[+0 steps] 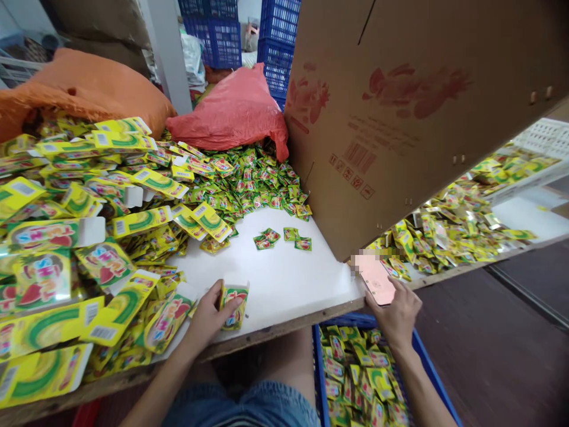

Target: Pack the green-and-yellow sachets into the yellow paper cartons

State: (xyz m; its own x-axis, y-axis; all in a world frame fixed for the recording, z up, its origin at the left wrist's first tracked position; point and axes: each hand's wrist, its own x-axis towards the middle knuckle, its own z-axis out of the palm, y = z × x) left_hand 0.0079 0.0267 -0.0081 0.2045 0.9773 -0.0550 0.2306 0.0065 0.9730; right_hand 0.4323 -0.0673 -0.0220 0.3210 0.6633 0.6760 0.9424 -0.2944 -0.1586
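Head view: left hand (208, 317) pinches a small carton (234, 305); right hand (395, 314) curls around a phone (377, 279) beside it, so packing looks paused.

One camera only, riding on the person's head, looking forward and steeply down over the near edge of the bench (284, 279). It sits close: the near edge cuts across the lower part of the view, the person's lap just under it. Far edge and blue crates (275, 41) show up top. A tall cardboard box (400, 118) blocks the right side. The wide lens bends the edges.
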